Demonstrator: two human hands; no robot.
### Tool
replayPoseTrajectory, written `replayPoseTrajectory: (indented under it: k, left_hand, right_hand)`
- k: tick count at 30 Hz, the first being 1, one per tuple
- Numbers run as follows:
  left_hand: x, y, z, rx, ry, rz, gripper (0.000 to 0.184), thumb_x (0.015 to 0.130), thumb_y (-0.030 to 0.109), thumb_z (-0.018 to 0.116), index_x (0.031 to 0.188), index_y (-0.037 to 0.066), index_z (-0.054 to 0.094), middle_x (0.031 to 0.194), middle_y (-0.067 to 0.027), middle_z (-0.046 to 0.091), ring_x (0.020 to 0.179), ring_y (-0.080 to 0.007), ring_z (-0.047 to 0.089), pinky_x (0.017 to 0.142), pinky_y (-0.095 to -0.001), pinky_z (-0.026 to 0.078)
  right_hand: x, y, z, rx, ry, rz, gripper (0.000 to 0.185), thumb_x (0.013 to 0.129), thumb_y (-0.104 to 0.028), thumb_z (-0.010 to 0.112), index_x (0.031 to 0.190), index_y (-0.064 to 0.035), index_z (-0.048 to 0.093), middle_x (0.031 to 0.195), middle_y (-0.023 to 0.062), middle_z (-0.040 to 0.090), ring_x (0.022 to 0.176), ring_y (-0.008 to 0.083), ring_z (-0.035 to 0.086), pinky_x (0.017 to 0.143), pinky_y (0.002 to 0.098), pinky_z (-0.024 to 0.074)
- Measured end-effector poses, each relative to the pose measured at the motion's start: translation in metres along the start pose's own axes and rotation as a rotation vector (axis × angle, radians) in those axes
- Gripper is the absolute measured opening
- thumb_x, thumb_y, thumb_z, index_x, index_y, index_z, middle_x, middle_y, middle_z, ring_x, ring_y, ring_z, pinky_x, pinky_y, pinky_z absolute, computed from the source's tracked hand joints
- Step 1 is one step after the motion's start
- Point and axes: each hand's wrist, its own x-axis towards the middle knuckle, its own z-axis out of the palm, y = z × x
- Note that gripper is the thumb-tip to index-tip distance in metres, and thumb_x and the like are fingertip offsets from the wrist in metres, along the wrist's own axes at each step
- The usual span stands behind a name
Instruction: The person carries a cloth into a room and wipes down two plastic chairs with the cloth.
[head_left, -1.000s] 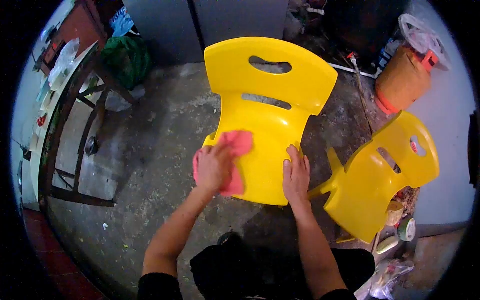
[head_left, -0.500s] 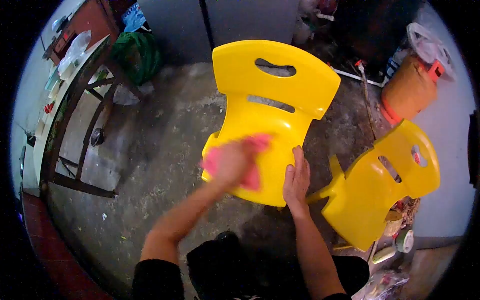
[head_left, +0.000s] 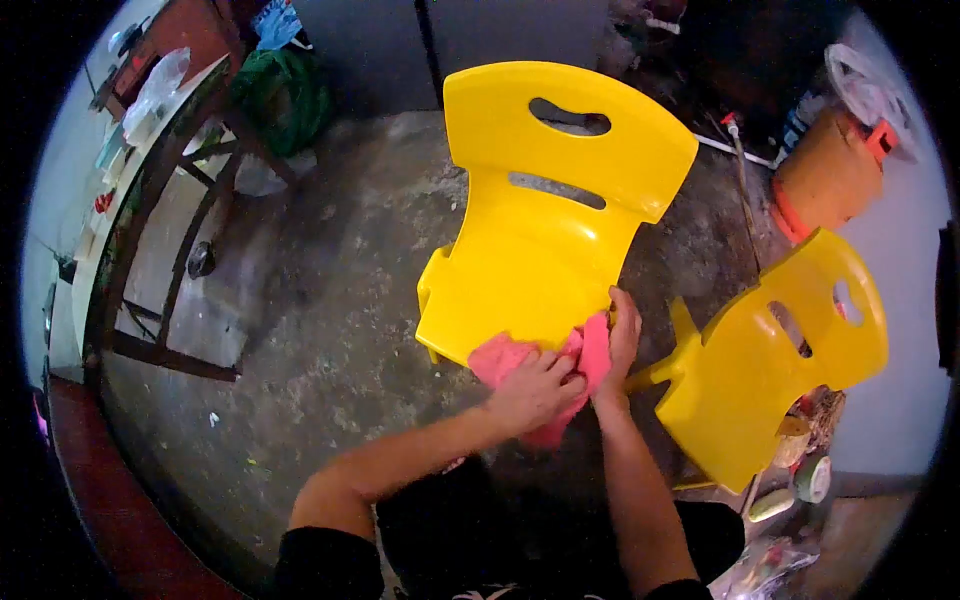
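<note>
A yellow plastic chair [head_left: 530,270] stands in front of me, its backrest away from me. My left hand [head_left: 537,392] is closed on a pink cloth [head_left: 500,358] at the chair seat's near edge. Part of the cloth hangs below that edge, and another part reaches up beside my right hand [head_left: 622,345]. My right hand is at the seat's right front corner, against the chair's side and touching the cloth; its fingers are partly hidden, so what it grips is unclear.
A second yellow chair [head_left: 740,385] stands tilted in view at the right. Behind it is an orange gas cylinder [head_left: 828,175]. A dark-framed table [head_left: 150,190] stands at the left, with a green bag [head_left: 283,100] behind it. Vegetables and a plastic bag [head_left: 770,565] lie at lower right.
My left hand has moved the pink cloth from the seat's left and middle to its near edge, right beside my right hand. The chair appears slightly further right in view.
</note>
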Motion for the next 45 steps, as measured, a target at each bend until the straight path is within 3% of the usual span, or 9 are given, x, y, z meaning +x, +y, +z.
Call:
replayPoseTrajectory:
  k: [4, 7, 9, 14, 22, 25, 34, 39, 45]
  left_hand:
    - [-0.023, -0.043, -0.08, -0.386, 0.066, -0.799, 0.023, 0.087, 0.017, 0.057, 0.104, 0.002, 0.062, 0.098, -0.0171, 0.065, 0.09, -0.036, 0.063, 0.076, -0.0433, 0.05]
    - [-0.107, -0.197, -0.101, 0.768, -0.182, -0.796, 0.027, 0.093, 0.022, 0.056, 0.112, 0.004, 0.063, 0.105, -0.0179, 0.066, 0.097, -0.0361, 0.064, 0.083, -0.0427, 0.052]
    - [-0.12, -0.21, -0.142, 0.185, 0.41, -1.115, 0.029, 0.097, 0.024, 0.054, 0.117, 0.005, 0.061, 0.108, -0.0169, 0.067, 0.101, -0.0322, 0.065, 0.084, -0.042, 0.052]
    - [-0.003, -0.111, -0.197, -0.266, 0.885, -0.588, 0.03, 0.098, 0.021, 0.056, 0.123, 0.004, 0.058, 0.12, -0.0144, 0.062, 0.112, -0.0256, 0.063, 0.09, -0.0405, 0.052]
    - [0.25, 0.027, -0.163, 0.424, 0.745, 0.248, 0.021, 0.091, 0.025, 0.059, 0.096, 0.006, 0.068, 0.098, -0.0117, 0.064, 0.101, -0.0311, 0.057, 0.092, -0.0461, 0.043]
    - [0.28, 0.015, -0.131, 0.407, 0.771, 0.223, 0.021, 0.092, 0.024, 0.056, 0.092, 0.008, 0.069, 0.095, -0.0087, 0.065, 0.101, -0.0292, 0.056, 0.09, -0.0473, 0.043]
    - [0.213, -0.111, -0.203, 0.85, 0.814, -0.314, 0.009, 0.089, 0.016, 0.056, 0.088, 0.01, 0.063, 0.094, -0.0071, 0.067, 0.091, -0.0276, 0.061, 0.084, -0.0432, 0.048]
    - [0.162, -0.133, -0.216, -0.135, 1.173, -0.629, 0.035, 0.103, 0.033, 0.044, 0.11, 0.001, 0.059, 0.109, -0.0164, 0.062, 0.102, -0.0348, 0.06, 0.095, -0.0438, 0.047]
    - [0.205, -0.107, -0.142, 0.06, 1.446, -0.712, 0.038, 0.1, 0.031, 0.048, 0.119, -0.002, 0.045, 0.122, -0.0241, 0.048, 0.113, -0.0407, 0.049, 0.099, -0.0489, 0.039]
  right_hand:
    - [0.001, 0.001, -0.002, -0.076, 0.007, -0.019, 0.036, 0.093, -0.003, 0.052, 0.129, -0.0039, 0.053, 0.131, 0.0193, 0.055, 0.126, 0.0373, 0.048, 0.107, 0.0436, 0.0374]
    - [0.004, 0.001, 0.001, -0.134, 0.011, -0.067, 0.037, 0.09, -0.004, 0.057, 0.127, -0.0021, 0.054, 0.126, 0.0204, 0.057, 0.12, 0.0387, 0.05, 0.103, 0.0449, 0.0404]
    - [0.016, 0.002, -0.002, -0.103, -0.032, -0.023, 0.037, 0.089, -0.006, 0.059, 0.126, -0.001, 0.055, 0.124, 0.0211, 0.058, 0.118, 0.0395, 0.051, 0.102, 0.0458, 0.0403]
    - [0.087, -0.022, -0.03, 0.214, 0.226, -0.01, 0.043, 0.089, -0.013, 0.063, 0.128, 0.0003, 0.052, 0.128, 0.0213, 0.056, 0.123, 0.0374, 0.049, 0.106, 0.0454, 0.0365]
    - [0.229, -0.046, -0.03, 0.172, 0.122, -0.373, 0.058, 0.094, -0.033, 0.059, 0.14, -0.0035, 0.039, 0.131, 0.0195, 0.054, 0.123, 0.0331, 0.052, 0.099, 0.0408, 0.0434]
    - [0.229, -0.065, -0.038, 0.663, 0.017, -0.015, 0.049, 0.094, -0.031, 0.059, 0.134, -0.0068, 0.045, 0.116, 0.016, 0.063, 0.104, 0.0312, 0.063, 0.088, 0.039, 0.0496]
    - [0.214, -0.077, -0.052, 0.243, 0.019, -0.144, 0.046, 0.086, -0.01, 0.069, 0.126, -0.005, 0.047, 0.111, 0.0193, 0.064, 0.103, 0.0328, 0.064, 0.088, 0.0397, 0.0496]
    - [0.212, -0.076, -0.049, 0.273, 0.015, -0.147, 0.046, 0.087, -0.012, 0.067, 0.127, -0.0046, 0.046, 0.112, 0.0201, 0.062, 0.104, 0.0329, 0.063, 0.089, 0.04, 0.0488]
    - [0.213, -0.069, -0.047, 0.304, 0.02, -0.219, 0.041, 0.092, -0.017, 0.063, 0.127, -0.0037, 0.046, 0.113, 0.0199, 0.061, 0.101, 0.0326, 0.062, 0.088, 0.0401, 0.0482]
